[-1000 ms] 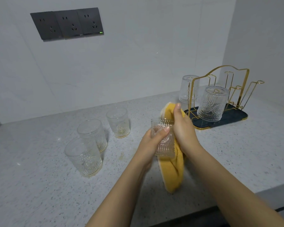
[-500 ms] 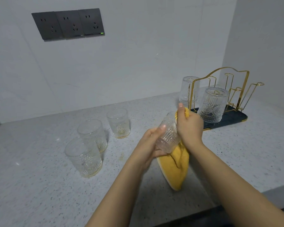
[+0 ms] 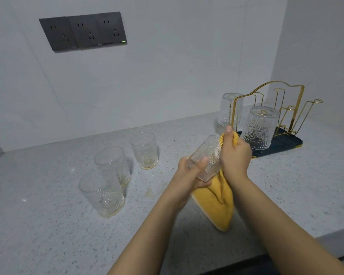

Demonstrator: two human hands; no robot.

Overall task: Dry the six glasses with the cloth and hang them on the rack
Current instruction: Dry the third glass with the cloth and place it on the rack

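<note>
Speckled grey counter (image 3: 48, 235), wall behind. Left hand (image 3: 189, 173) grips tilted glass (image 3: 206, 157) by its base so right hand (image 3: 234, 155), clutching yellow cloth (image 3: 216, 203), can wipe the mouth. Rack (image 3: 266, 108) at far right corner w/ 2 hung (3 upright glasses wait near counter's middle).

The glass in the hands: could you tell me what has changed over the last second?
The held glass tipped from upright to slanted, mouth toward the right hand, which pushed the yellow cloth in. The left hand keeps its grip. Counter glasses and rack unchanged.
</note>
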